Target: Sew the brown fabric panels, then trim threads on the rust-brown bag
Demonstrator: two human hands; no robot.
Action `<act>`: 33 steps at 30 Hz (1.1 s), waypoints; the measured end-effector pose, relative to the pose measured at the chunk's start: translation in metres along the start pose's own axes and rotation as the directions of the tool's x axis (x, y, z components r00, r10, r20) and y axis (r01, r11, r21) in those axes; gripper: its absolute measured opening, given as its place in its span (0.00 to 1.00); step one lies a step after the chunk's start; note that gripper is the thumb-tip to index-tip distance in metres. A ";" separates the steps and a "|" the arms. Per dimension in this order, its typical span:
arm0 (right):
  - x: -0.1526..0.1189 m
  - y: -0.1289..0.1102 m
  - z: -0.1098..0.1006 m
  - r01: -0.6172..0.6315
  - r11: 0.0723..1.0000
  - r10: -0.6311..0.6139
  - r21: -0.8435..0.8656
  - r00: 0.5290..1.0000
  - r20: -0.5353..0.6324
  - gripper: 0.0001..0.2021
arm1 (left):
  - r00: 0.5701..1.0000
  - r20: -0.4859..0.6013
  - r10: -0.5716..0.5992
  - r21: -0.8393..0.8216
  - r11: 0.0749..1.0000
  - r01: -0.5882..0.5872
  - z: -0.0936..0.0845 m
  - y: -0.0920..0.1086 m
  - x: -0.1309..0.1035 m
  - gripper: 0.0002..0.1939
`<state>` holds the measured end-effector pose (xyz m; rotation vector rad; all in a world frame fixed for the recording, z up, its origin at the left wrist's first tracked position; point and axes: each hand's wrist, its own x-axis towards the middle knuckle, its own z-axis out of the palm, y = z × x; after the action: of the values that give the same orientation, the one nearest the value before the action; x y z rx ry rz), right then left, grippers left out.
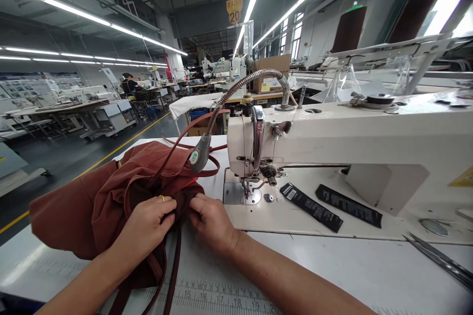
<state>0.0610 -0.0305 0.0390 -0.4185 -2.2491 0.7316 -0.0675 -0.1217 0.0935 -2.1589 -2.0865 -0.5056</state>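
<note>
A bunched reddish-brown cloth item with long narrow straps lies on the table, left of the sewing machine. My left hand has its fingers closed on a dark part of this cloth. Just to the right, my right hand pinches the same dark part, a short way in front of the needle plate. Folds and my fingers hide the exact edge held. The presser foot stands apart from the cloth.
Two black printed labels lie on the machine bed. Long metal tweezers or snips rest at the right. A flexible lamp hangs over the cloth. A ruler scale runs along the table's front. Another person sits far left.
</note>
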 end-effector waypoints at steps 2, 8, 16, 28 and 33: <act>0.001 -0.002 0.002 -0.024 1.000 0.024 0.014 1.000 -0.018 0.09 | 1.000 -0.010 -0.021 -0.006 1.000 0.021 0.000 0.000 0.001 0.10; 0.000 -0.004 0.008 -0.106 0.994 0.107 0.025 0.993 -0.045 0.09 | 1.000 0.016 -0.026 0.002 1.000 0.026 0.007 0.003 0.004 0.09; -0.008 -0.006 -0.003 -0.115 0.992 0.116 0.047 0.993 -0.022 0.09 | 0.998 0.069 -0.005 0.015 1.000 0.004 0.013 -0.001 0.002 0.09; 0.009 -0.029 0.004 -0.387 0.887 0.429 0.252 0.893 -0.140 0.05 | 0.989 -0.064 -0.136 -0.073 0.989 0.132 0.007 0.010 0.005 0.05; 0.022 -0.031 0.004 -0.301 0.900 0.367 0.315 0.913 -0.176 0.08 | 0.980 -0.086 -0.181 -0.162 0.973 0.165 -0.001 0.010 0.005 0.06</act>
<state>0.0409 -0.0457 0.0677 -0.7242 -1.8362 1.1060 -0.0578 -0.1177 0.0977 -1.9879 -2.2601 -0.8012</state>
